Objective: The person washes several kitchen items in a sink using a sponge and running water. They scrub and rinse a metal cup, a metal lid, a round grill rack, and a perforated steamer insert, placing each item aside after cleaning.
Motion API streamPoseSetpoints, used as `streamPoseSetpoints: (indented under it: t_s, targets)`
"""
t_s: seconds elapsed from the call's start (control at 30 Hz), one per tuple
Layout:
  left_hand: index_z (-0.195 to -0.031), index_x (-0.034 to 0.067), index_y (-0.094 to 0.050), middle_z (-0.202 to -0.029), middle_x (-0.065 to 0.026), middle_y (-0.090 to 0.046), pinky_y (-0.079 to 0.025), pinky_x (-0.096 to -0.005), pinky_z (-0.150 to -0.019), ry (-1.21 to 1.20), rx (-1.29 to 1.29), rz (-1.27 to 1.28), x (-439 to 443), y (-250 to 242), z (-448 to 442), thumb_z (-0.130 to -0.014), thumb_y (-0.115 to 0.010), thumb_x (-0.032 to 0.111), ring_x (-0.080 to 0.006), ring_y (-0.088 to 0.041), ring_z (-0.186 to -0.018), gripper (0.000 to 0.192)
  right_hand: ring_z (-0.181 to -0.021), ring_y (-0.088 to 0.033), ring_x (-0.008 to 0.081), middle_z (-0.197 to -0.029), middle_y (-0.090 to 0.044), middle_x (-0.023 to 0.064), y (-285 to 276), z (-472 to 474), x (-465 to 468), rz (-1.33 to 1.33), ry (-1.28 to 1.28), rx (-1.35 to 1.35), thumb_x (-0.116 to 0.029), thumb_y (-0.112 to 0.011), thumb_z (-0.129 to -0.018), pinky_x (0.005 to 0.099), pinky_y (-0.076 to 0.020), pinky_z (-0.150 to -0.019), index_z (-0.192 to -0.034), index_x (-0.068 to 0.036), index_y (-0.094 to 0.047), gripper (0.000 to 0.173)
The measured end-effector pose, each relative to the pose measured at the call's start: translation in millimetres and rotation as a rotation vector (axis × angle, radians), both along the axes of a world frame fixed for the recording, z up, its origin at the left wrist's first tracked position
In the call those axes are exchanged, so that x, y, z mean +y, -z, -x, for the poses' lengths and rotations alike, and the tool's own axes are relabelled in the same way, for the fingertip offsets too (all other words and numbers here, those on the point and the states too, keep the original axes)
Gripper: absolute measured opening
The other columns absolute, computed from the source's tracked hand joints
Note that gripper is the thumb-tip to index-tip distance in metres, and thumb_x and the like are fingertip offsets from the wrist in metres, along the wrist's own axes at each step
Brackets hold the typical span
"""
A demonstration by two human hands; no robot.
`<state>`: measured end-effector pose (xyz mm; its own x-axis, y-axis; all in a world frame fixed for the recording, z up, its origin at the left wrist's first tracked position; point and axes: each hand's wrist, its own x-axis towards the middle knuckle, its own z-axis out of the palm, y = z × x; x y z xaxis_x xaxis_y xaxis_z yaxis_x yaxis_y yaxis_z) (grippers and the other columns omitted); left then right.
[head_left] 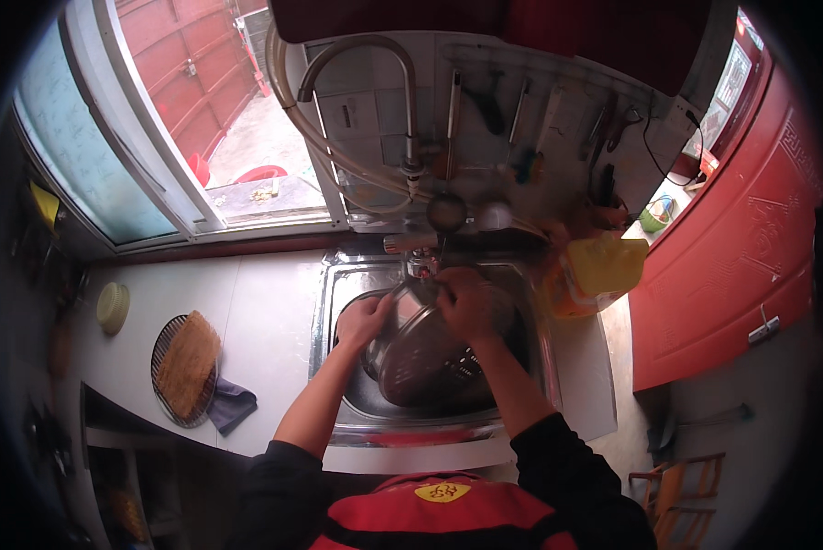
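A perforated stainless steel colander (429, 368) is tilted inside the metal sink (356, 412), under the tap (422, 265). My left hand (362, 322) grips a shiny metal edge on the left; whether it belongs to the colander or to a second metal vessel (406, 306) against it, I cannot tell. My right hand (465, 302) is closed over the colander's upper rim, close below the tap, its fingers slightly blurred. The colander and my forearms hide much of the basin.
A yellow plastic jug (600, 275) stands right of the sink. On the left counter (267, 309) are a slatted round rack (167, 405) bearing a brown fibrous pad (189, 364), a dark cloth (231, 405) and a pale-green lidded container (113, 308). Utensils hang behind; a tall curved faucet (411, 103) rises there.
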<state>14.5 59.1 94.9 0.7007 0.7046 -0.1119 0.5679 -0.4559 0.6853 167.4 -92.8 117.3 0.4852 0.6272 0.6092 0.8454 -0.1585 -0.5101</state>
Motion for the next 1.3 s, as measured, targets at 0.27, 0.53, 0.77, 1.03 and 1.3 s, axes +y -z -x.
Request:
streamPoseSetpoints:
  t_s: [0.27, 0.53, 0.77, 1.03, 1.3]
  targets:
    - [-0.076, 0.009, -0.065, -0.064, -0.01, -0.06, -0.043, -0.0368, -0.06, -0.104, -0.004, 0.04, -8, 18, 21, -0.083, -0.045, 0.058, -0.0263, -0.06, -0.065, 0.053, -0.094, -0.056, 0.0298, -0.098, -0.06, 0.0146, 66, -61, -38, -0.087, 0.257, 0.522, -0.021, -0.052, -0.082, 0.0358, -0.0425, -0.084, -0.099, -0.006, -0.061, 0.024]
    - [-0.079, 0.008, -0.066, -0.062, -0.0075, -0.06, -0.042, -0.0352, -0.058, -0.134, -0.051, 0.14, -8, 28, 27, -0.083, -0.047, 0.057, -0.0233, -0.059, -0.061, 0.053, -0.094, -0.057, 0.0315, -0.097, -0.061, 0.016, 66, -64, -34, -0.07, 0.263, 0.494, -0.022, -0.052, -0.081, 0.0367, -0.043, -0.083, -0.099, -0.006, -0.062, 0.026]
    - [-0.075, 0.006, -0.062, -0.062, -0.0125, -0.057, -0.041, -0.038, -0.057, -0.073, -0.025, 0.066, -14, 19, 30, -0.086, -0.043, 0.054, -0.029, -0.058, -0.061, 0.053, -0.099, -0.055, 0.0322, -0.102, -0.06, 0.0174, 43, -85, -44, 0.115, 0.274, 0.563, -0.024, -0.053, -0.08, 0.0376, -0.0422, -0.085, -0.101, -0.006, -0.062, 0.029]
    - [-0.069, 0.009, -0.06, -0.06, -0.013, -0.057, -0.04, -0.0401, -0.05, 0.147, 0.016, -0.218, -45, -20, 33, -0.086, -0.049, 0.047, -0.0347, -0.056, -0.059, 0.043, -0.105, -0.055, 0.0324, -0.116, -0.056, 0.0192, 68, -161, 25, 0.582, 0.009, 0.355, -0.025, -0.054, -0.076, 0.0376, -0.0429, -0.089, -0.121, -0.006, -0.051, 0.049]
    - [-0.071, 0.011, -0.061, -0.063, -0.0136, -0.058, -0.043, -0.0435, -0.053, 0.251, 0.154, -0.274, -62, -44, 25, -0.086, -0.048, 0.046, -0.0347, -0.058, -0.062, 0.04, -0.084, -0.062, 0.0228, -0.101, -0.062, 0.0141, 74, -156, 62, 0.63, -0.372, 0.797, -0.024, -0.057, -0.081, 0.0331, -0.0496, -0.072, -0.12, -0.007, -0.051, 0.044]
